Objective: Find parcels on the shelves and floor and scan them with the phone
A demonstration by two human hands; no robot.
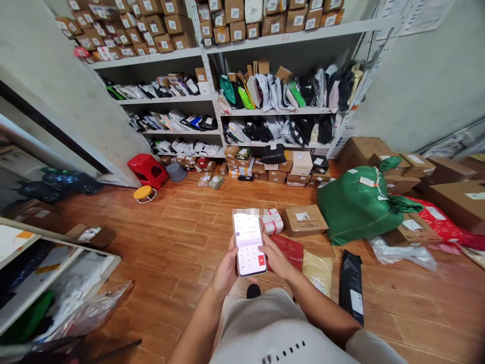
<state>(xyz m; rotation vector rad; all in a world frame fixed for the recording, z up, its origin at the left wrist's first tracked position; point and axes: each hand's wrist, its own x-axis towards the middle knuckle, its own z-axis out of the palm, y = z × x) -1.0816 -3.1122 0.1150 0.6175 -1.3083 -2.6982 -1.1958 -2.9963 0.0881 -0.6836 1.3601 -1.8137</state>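
A smartphone (249, 245) is held upright in front of my body, its bright screen showing a number keypad with a red key at the lower right. My left hand (226, 269) wraps round the phone's left edge, with the thumb at the side of the screen. Round its right edge closes my right hand (276, 257), the thumb resting over the keypad's right side. The fingers behind the phone are mostly hidden. Just beyond my right hand lie a white and red parcel (272, 221) and a red flat package (288, 250) on the floor.
Shelving (303, 36) full of labelled boxes and bagged parcels stands ahead. To the right are a large green sack (356, 202), a cardboard box (305, 220) and a black parcel (350, 285). A red stool (147, 171) and a yellow stool (143, 192) stand left, near a cabinet (94, 275).
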